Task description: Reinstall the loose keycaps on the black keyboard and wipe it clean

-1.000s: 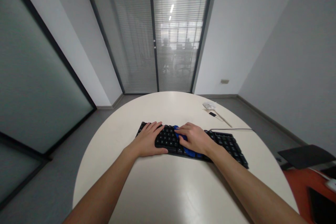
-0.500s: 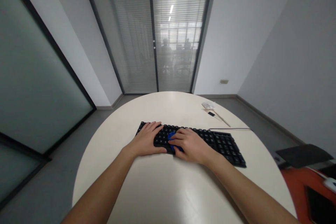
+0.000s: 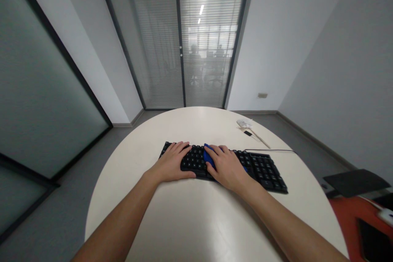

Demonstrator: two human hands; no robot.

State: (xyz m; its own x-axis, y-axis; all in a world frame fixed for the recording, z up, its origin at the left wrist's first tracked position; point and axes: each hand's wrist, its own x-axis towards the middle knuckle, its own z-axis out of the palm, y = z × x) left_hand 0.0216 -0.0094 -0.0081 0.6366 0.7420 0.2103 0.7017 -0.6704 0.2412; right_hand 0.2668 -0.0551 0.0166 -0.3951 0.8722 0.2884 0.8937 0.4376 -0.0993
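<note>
A black keyboard [image 3: 260, 168] lies across the middle of a round cream table [image 3: 190, 221]. My left hand [image 3: 170, 163] rests flat on the keyboard's left end, fingers spread, holding it in place. My right hand [image 3: 225, 166] presses a blue cloth [image 3: 208, 155] down on the keys near the keyboard's middle; only small parts of the cloth show beside the fingers.
A thin cable [image 3: 270, 150] runs from the keyboard's far right corner. A small white packet [image 3: 244, 123], a black item [image 3: 247, 133] and a thin stick [image 3: 260, 139] lie at the table's far right. A dark chair [image 3: 356, 182] stands to the right.
My right hand has slid the blue cloth over the keys, first toward the near left, then back up toward the far edge. My left hand has stayed in place.
</note>
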